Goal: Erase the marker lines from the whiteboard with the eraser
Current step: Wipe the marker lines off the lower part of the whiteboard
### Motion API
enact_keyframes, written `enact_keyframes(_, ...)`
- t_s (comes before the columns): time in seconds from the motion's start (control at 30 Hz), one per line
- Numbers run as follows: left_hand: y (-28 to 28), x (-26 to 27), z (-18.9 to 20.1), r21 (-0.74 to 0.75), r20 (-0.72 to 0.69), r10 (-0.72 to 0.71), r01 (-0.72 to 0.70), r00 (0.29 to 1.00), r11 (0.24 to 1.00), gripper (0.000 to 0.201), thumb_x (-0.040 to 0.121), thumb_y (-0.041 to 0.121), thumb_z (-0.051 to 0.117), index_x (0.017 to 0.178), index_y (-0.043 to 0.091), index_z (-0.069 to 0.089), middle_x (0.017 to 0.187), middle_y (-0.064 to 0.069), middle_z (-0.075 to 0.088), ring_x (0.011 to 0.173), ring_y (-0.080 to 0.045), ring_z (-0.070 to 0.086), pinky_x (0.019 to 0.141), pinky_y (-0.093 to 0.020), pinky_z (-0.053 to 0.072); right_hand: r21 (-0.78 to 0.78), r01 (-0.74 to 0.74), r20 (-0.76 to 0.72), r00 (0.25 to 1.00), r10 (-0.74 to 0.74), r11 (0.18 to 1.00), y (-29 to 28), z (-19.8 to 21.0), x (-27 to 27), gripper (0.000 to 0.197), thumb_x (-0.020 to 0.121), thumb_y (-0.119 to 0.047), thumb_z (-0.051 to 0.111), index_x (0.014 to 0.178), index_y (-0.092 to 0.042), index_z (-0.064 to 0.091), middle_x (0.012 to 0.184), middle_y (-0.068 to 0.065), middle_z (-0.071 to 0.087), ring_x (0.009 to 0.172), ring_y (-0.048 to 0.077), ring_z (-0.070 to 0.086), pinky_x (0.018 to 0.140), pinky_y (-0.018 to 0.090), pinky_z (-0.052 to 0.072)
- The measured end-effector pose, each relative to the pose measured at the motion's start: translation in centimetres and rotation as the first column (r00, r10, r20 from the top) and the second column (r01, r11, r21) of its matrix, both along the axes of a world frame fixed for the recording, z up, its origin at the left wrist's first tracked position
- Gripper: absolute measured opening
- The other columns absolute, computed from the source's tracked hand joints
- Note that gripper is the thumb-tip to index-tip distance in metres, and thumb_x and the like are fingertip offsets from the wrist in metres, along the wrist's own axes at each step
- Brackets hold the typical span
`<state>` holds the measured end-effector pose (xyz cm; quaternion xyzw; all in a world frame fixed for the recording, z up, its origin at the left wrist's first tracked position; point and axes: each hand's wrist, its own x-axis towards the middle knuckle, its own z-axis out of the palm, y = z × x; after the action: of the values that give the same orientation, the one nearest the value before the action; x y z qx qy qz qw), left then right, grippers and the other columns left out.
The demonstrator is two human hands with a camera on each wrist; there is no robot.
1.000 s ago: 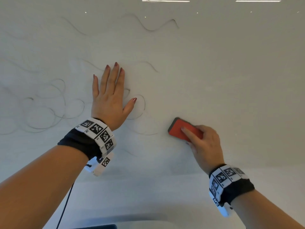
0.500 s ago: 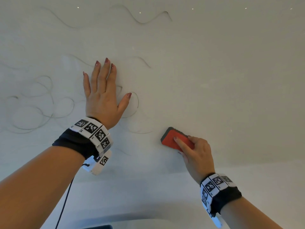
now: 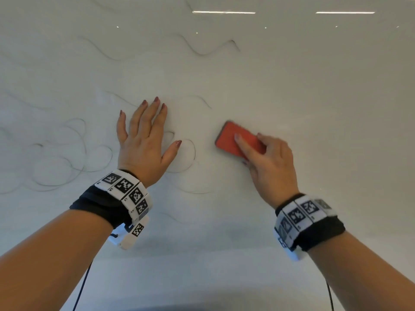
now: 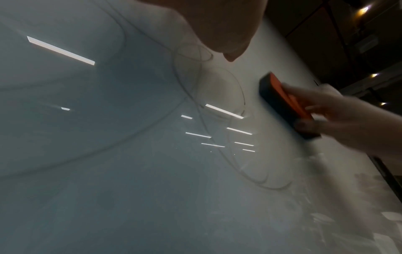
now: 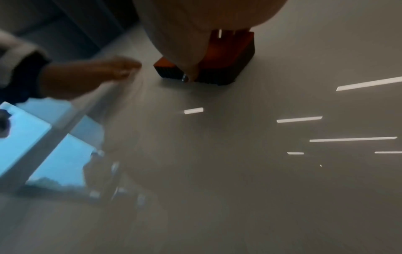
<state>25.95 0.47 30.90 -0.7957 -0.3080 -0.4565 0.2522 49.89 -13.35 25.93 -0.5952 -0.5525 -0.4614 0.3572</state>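
Note:
The whiteboard [image 3: 314, 97] fills the head view, with thin dark marker lines [image 3: 213, 51] waving across its top and looping over its left half [image 3: 67, 153]. My right hand [image 3: 267, 160] grips a red eraser [image 3: 233, 140] with a dark felt base and presses it flat on the board, just right of a loop. The eraser [image 4: 284, 104] shows its black pad against the board in the left wrist view, and the eraser [image 5: 226, 58] sits under my thumb in the right wrist view. My left hand [image 3: 143, 135] lies flat on the board, fingers straight, over the loops.
Ceiling lights reflect as bright strips [image 3: 224, 12] on the glossy board. The board's right half carries no lines. A faint wavy line [image 3: 195, 191] runs below the eraser. Cables [image 3: 83, 286] hang from both wrist bands.
My right hand has swept the eraser down and then back up the board to just right of the loop. The left hand has stayed pressed in place.

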Motion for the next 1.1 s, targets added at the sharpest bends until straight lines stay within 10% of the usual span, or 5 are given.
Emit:
enact_keyframes(0.27, 0.4, -1.1, 1.4, 0.039, -0.016, 0.003, -0.002, 1.000, 0.999, 0.060, 0.094, 0.045, 0.036, 0.145, 0.014, 0.031, 0.152, -0.004, 0.028, 0.140, -0.023, 0.022, 0.112, -0.050, 0.005, 0.095, 0.080, -0.180, 0.982, -0.062, 0.992, 2.1, 8.4, -2.8, 0.062, 0.087, -0.019, 0.062, 0.144, -0.029, 0.039, 0.123, 0.021, 0.046, 0.107, 0.037, 0.044, 0.089, 0.047, 0.039)
enact_keyframes(1.1, 0.7, -1.3, -0.2, 0.026, -0.034, 0.031, -0.030, 0.999, 0.999, 0.056, 0.094, 0.029, 0.041, 0.146, 0.014, 0.027, 0.156, 0.001, 0.021, 0.143, -0.019, 0.016, 0.112, -0.051, 0.005, -0.457, -0.008, 0.325, 0.929, 0.175, 0.890, 1.3, -12.2, -4.9, 0.062, 0.074, -0.012, 0.059, 0.130, -0.038, 0.055, 0.108, 0.007, 0.059, 0.096, 0.027, 0.051, 0.084, 0.041, 0.050)
